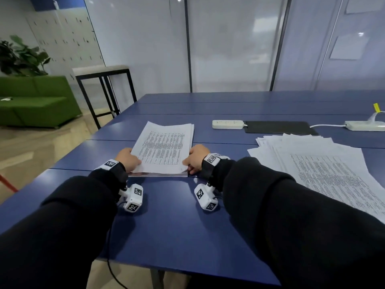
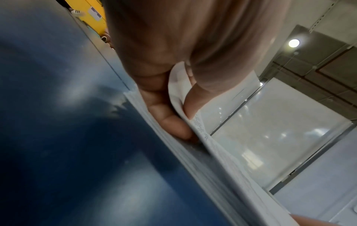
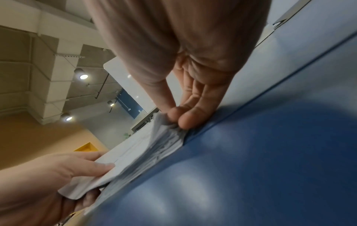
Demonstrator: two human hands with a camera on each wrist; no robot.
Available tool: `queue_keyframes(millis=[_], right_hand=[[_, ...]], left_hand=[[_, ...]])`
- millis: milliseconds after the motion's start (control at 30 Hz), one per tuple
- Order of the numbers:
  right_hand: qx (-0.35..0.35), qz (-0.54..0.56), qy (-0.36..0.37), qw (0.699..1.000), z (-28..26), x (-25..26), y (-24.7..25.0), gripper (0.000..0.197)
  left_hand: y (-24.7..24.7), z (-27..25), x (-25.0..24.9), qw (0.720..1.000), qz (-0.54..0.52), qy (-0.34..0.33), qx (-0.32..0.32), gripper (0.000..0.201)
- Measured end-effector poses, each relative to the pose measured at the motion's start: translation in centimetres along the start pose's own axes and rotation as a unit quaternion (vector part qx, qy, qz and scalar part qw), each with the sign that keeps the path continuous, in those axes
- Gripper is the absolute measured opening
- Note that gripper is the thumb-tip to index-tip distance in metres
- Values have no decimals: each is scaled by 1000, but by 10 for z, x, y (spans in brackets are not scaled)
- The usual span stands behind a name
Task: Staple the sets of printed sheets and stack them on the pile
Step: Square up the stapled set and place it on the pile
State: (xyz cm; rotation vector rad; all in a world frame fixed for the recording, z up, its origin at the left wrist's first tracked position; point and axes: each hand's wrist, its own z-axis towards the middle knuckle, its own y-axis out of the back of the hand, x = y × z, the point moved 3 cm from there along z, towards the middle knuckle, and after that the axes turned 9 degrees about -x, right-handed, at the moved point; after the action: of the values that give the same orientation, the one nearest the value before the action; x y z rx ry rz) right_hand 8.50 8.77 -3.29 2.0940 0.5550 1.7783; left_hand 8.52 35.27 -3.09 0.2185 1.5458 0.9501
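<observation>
A thick stack of printed sheets [image 1: 164, 149] lies on the blue table [image 1: 177, 215] in front of me. My left hand [image 1: 128, 159] is at its near left corner. In the left wrist view the left hand [image 2: 185, 120] pinches the top sheets [image 2: 222, 154], thumb on top and fingers beneath, lifting them off the rest of the stack [image 2: 173, 146]. My right hand [image 1: 195, 158] is at the near right corner. There the right hand [image 3: 173, 116] pinches the ruffled corner of the sheets [image 3: 164, 142] between thumb and fingers. No stapler is in view.
A loose, fanned pile of printed sheets [image 1: 323, 170] covers the table to the right. Behind it lie a white power strip [image 1: 228, 124], a black pad [image 1: 279, 127] and a second power strip [image 1: 364, 125]. A green sofa [image 1: 35, 101] stands off to the left.
</observation>
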Motion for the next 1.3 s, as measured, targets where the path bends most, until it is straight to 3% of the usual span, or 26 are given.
queue_keyframes(millis=[467, 533, 633, 733, 900, 1033, 1133, 1300], right_hand=[[-6, -101, 45, 994, -2, -1, 5, 19], [-4, -104, 45, 994, 0, -1, 5, 18], [0, -114, 46, 992, 1, -1, 3, 24], [0, -125, 45, 991, 3, -1, 1, 32], [-8, -132, 46, 990, 3, 0, 1, 18], [-4, -150, 44, 988, 2, 4, 1, 23], [3, -149, 35, 988, 2, 8, 2, 25], [-7, -179, 45, 983, -4, 14, 1, 14]], left_hand=[[-1, 3, -2, 999, 41, 1, 21, 25], [1, 3, -3, 999, 33, 28, 11, 38], [10, 5, -4, 990, 140, 16, -12, 59], [11, 7, 1, 984, 178, 14, 22, 56], [9, 7, 4, 984, 176, 5, 38, 36], [10, 8, 0, 986, 160, 5, 34, 34], [13, 9, 2, 987, 156, 7, 24, 44], [15, 1, -2, 990, 139, 9, 20, 43]])
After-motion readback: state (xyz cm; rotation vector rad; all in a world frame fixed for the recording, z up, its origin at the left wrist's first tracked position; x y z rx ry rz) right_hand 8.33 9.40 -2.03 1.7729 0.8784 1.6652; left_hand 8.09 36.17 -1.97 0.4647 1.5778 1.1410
